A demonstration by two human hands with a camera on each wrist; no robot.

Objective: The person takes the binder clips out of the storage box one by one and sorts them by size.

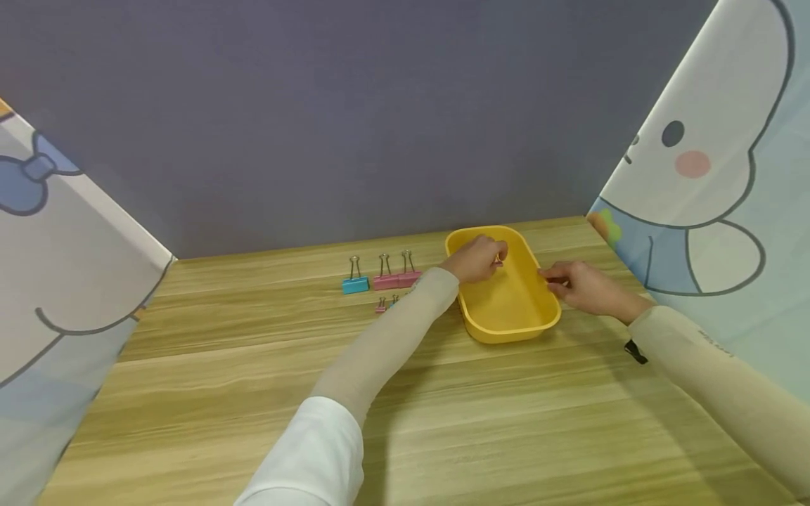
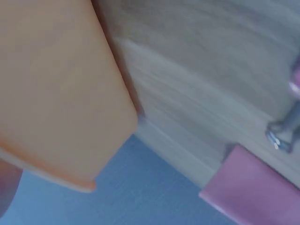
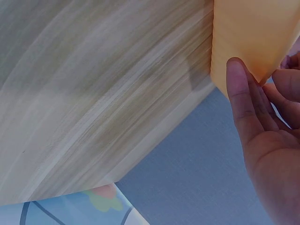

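A yellow plastic bin [image 1: 506, 336] stands toward the back right of the wooden table. Over its inside reaches my left hand [image 1: 474, 258], pinching a small pink binder clip [image 1: 498, 263] that the fingers mostly cover. With fingers against the outer wall and the thumb near the rim, my right hand [image 1: 585, 287] grips the bin's right side; the right wrist view shows these fingers [image 3: 239, 86] closely. Left of the bin are a large blue binder clip [image 1: 355, 285] and two large pink binder clips [image 1: 397, 281]. Small pink [image 1: 380, 308] and blue clips [image 1: 393, 302] lie in front, partly behind the left sleeve.
A small black object [image 1: 635, 351] lies by the right forearm. Behind the table rises a grey-blue panel [image 1: 354, 126]. Cartoon-printed cloth hangs at the left [image 1: 69, 281] and right [image 1: 709, 176] sides. The wooden tabletop [image 1: 221, 393] spreads out in front.
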